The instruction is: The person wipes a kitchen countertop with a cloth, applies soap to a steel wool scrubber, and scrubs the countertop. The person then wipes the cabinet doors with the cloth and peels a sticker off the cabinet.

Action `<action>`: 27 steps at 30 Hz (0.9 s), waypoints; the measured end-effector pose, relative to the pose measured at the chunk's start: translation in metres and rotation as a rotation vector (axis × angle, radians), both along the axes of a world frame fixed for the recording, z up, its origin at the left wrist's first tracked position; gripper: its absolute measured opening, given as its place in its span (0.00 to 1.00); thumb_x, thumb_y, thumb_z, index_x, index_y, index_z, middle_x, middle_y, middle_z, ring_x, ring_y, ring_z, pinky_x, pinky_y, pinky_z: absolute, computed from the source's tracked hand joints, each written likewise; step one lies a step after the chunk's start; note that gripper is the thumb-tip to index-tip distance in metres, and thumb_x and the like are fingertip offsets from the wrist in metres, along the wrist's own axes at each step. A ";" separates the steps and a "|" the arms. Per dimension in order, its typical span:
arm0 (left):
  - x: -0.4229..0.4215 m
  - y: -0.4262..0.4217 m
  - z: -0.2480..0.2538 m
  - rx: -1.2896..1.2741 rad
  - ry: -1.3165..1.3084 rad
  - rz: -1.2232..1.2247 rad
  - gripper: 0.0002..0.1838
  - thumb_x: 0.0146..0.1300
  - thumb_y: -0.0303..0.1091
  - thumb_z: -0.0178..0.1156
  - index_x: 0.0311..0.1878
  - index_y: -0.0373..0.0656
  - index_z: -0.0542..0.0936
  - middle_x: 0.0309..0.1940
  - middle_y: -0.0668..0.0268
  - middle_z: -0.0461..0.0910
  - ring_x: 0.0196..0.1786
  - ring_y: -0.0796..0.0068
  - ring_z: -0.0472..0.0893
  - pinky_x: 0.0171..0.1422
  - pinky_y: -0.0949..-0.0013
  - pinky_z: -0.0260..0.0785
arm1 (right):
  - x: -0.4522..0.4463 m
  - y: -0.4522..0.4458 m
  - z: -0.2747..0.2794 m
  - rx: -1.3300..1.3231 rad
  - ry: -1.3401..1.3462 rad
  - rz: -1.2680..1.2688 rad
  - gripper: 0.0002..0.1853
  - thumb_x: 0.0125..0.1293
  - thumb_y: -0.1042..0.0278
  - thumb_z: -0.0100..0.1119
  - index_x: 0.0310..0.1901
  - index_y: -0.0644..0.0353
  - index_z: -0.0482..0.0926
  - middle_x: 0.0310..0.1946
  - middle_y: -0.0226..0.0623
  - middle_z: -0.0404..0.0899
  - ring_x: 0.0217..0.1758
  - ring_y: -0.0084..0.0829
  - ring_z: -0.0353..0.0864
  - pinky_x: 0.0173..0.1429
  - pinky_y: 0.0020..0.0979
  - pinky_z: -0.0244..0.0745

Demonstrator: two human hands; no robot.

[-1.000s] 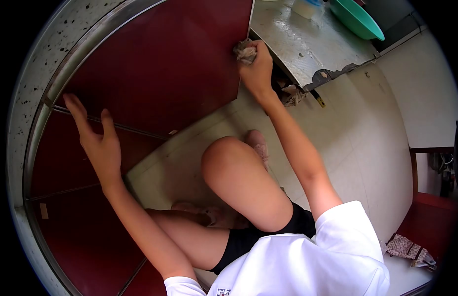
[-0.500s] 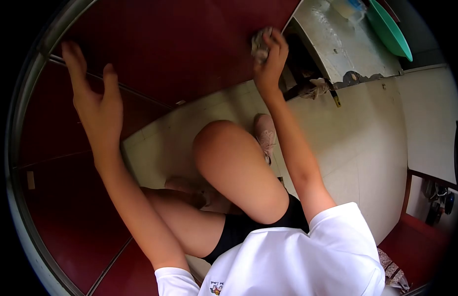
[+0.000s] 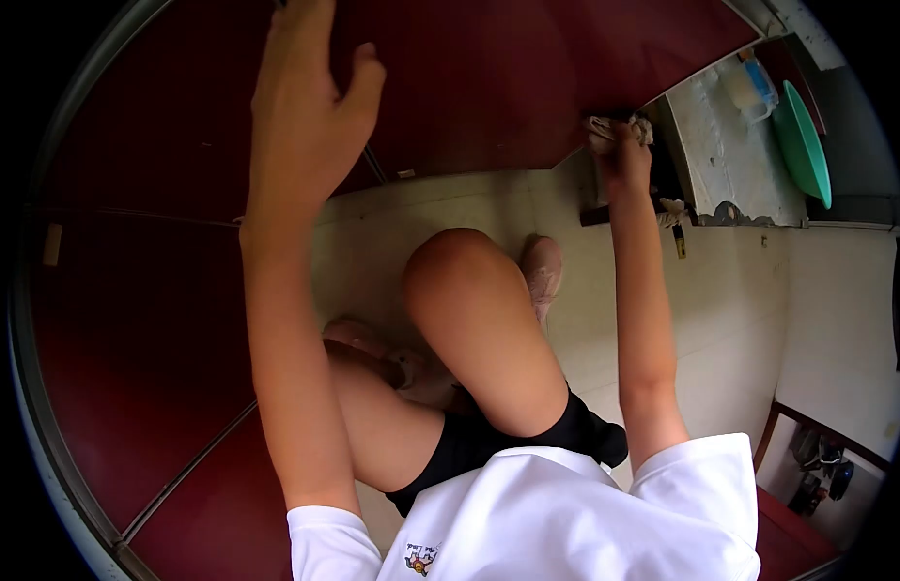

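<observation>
A crumpled, pale, stained cloth (image 3: 601, 135) is gripped in my right hand (image 3: 625, 163). That hand is at the right edge of a dark red door panel (image 3: 489, 87), beside the low grey counter. My left hand (image 3: 310, 116) is stretched up over the red panels at upper left, thumb held apart from the fingers. Its fingertips run to the top of the view, so whether they touch the panel I cannot tell. Nothing shows in its palm.
A worn grey counter (image 3: 726, 145) at the right bears a clear plastic jug (image 3: 750, 89) and a green basin (image 3: 805, 145). Below my bent knee (image 3: 460, 276) are pale floor tiles (image 3: 586, 320) and pink shoes (image 3: 541, 271). A shelf with dark items (image 3: 820, 470) is at lower right.
The view has shifted. My right hand, with the cloth, has come down the panel toward its lower right edge. My left hand has moved up and right, away from the panel's left frame.
</observation>
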State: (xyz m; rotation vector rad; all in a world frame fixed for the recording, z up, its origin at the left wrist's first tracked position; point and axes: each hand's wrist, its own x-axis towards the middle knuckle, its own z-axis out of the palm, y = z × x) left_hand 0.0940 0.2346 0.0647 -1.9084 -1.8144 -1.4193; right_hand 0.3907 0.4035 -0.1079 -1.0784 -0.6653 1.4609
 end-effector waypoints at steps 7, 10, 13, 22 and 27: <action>-0.045 0.000 -0.005 0.078 -0.275 -0.268 0.31 0.70 0.32 0.41 0.74 0.33 0.52 0.73 0.51 0.57 0.76 0.64 0.54 0.78 0.66 0.43 | -0.053 -0.024 0.033 -0.119 -0.122 0.153 0.13 0.68 0.70 0.49 0.52 0.61 0.67 0.46 0.42 0.75 0.48 0.40 0.80 0.48 0.42 0.83; -0.055 0.002 -0.003 0.037 -0.359 -0.381 0.30 0.77 0.43 0.36 0.73 0.31 0.53 0.72 0.51 0.60 0.76 0.66 0.55 0.78 0.67 0.41 | -0.114 -0.036 0.029 -0.333 0.084 0.363 0.12 0.72 0.66 0.44 0.52 0.61 0.65 0.47 0.45 0.73 0.51 0.43 0.79 0.54 0.50 0.82; -0.034 -0.006 0.003 -0.010 -0.453 -0.399 0.31 0.77 0.45 0.35 0.73 0.31 0.54 0.72 0.50 0.59 0.76 0.65 0.54 0.78 0.66 0.39 | -0.162 -0.062 0.048 -0.324 0.074 0.336 0.12 0.75 0.63 0.41 0.52 0.61 0.65 0.48 0.47 0.72 0.53 0.43 0.78 0.56 0.55 0.81; -0.019 0.000 -0.001 -0.018 -0.393 -0.289 0.32 0.77 0.46 0.37 0.73 0.31 0.52 0.75 0.51 0.52 0.78 0.62 0.51 0.79 0.66 0.37 | -0.246 -0.098 0.068 -0.456 0.393 0.536 0.13 0.74 0.68 0.38 0.54 0.66 0.65 0.54 0.53 0.70 0.56 0.50 0.76 0.59 0.56 0.78; -0.015 0.001 -0.004 -0.027 -0.295 -0.213 0.32 0.77 0.46 0.38 0.74 0.34 0.51 0.76 0.52 0.50 0.78 0.63 0.49 0.79 0.65 0.37 | -0.166 -0.057 0.013 -0.427 0.773 0.621 0.19 0.74 0.67 0.45 0.60 0.68 0.60 0.60 0.57 0.64 0.62 0.58 0.70 0.62 0.61 0.74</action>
